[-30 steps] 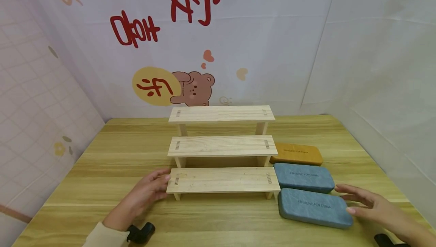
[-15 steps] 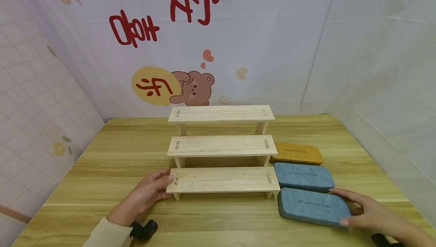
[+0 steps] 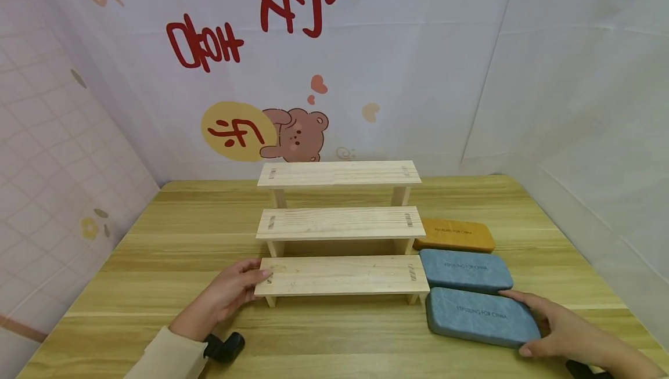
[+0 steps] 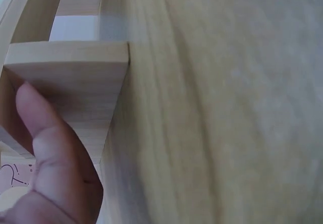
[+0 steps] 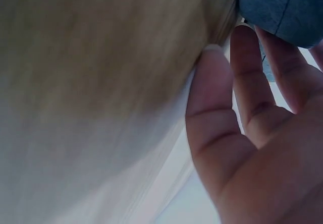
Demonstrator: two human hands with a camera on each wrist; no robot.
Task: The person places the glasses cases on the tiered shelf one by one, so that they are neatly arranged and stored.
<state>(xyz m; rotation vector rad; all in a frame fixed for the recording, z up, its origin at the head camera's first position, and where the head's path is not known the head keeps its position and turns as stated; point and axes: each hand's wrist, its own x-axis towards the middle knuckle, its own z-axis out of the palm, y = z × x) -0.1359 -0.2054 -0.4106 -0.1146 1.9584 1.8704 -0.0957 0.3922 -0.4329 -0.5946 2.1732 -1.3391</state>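
Observation:
A pale wooden three-step shelf (image 3: pixel 340 223) stands mid-table. My left hand (image 3: pixel 232 293) rests against the left end of its lowest step (image 3: pixel 340 274), thumb on the top edge and fingers fairly straight. The left wrist view shows a finger (image 4: pixel 45 133) lying along that board (image 4: pixel 75 72). Right of the shelf lie three flat cases in a row. My right hand (image 3: pixel 556 325) grips the right end of the nearest blue case (image 3: pixel 478 315), with fingers at its far edge and thumb at its front. In the right wrist view the fingers (image 5: pixel 252 108) touch the blue case (image 5: pixel 282 7).
A second blue case (image 3: pixel 465 270) and an orange case (image 3: pixel 455 235) lie behind the near one, close to the shelf's right legs. The wooden table (image 3: pixel 172 239) is walled by white sheets at the back and right, and a tiled sheet on the left.
My right hand moved left from beside the near blue case and closed round its right end. The left hand stayed at the lowest step's left end.

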